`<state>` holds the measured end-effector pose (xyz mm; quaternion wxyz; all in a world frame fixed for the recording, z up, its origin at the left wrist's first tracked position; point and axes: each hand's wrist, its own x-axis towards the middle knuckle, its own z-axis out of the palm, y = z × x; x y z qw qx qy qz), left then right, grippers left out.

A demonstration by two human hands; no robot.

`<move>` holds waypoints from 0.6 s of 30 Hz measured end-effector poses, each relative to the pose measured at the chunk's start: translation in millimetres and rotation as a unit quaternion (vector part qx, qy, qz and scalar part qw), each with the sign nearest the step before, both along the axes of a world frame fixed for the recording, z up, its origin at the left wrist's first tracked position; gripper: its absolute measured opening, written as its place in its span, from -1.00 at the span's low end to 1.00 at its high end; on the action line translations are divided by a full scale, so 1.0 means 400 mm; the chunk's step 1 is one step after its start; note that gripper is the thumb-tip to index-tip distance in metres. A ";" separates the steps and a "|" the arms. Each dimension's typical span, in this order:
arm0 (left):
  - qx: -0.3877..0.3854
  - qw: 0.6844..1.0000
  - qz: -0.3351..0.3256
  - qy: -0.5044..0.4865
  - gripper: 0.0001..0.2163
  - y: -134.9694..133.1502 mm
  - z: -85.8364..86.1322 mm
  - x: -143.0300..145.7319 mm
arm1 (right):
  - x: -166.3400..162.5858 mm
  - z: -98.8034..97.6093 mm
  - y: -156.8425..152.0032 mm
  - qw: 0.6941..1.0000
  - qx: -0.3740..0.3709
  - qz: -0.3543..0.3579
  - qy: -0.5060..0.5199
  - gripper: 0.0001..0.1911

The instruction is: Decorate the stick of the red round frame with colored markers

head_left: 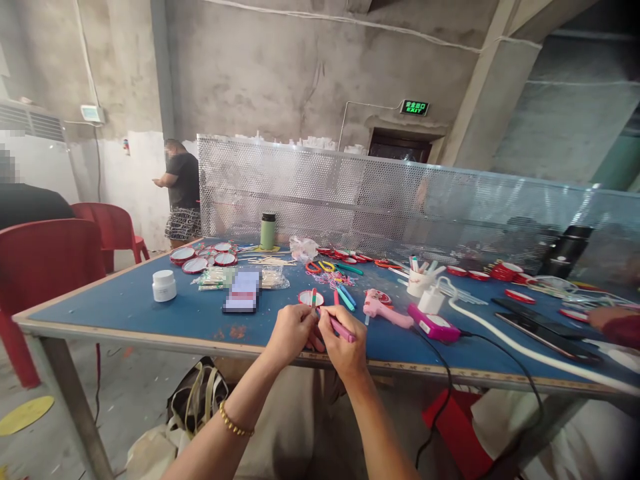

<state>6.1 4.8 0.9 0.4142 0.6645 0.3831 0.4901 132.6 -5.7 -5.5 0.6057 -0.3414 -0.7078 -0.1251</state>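
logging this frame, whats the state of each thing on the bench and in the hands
left hand: closed on a small piece at the table edge
right hand: gripping pink stick
jar: upright, lid on
flask: upright, capped
glue gun: lying on its side
pink device: lying flat, black cord plugged in
cup: upright, sticks inside

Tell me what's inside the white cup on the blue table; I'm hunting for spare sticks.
The white cup holds several thin sticks or pens, their red, green and white tips poking above the rim. Its wall hides their lower parts and anything else inside.
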 end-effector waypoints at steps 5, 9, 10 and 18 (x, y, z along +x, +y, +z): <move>-0.009 1.000 -0.010 -0.012 -0.74 0.000 0.000 0.000 | 0.002 -0.002 -0.002 1.000 0.002 0.004 0.006 -0.81; -0.002 1.000 -0.011 -0.013 -0.73 0.002 -0.002 0.000 | 0.000 0.000 -0.001 1.000 -0.002 0.010 -0.005 -0.81; -0.001 1.000 -0.010 -0.013 -0.73 0.002 -0.003 0.000 | 0.000 0.000 0.000 1.000 -0.003 0.009 -0.007 -0.81; -0.026 0.998 -0.030 -0.038 -0.74 0.008 -0.006 0.003 | 0.000 0.002 -0.005 1.000 0.006 -0.012 0.026 -0.80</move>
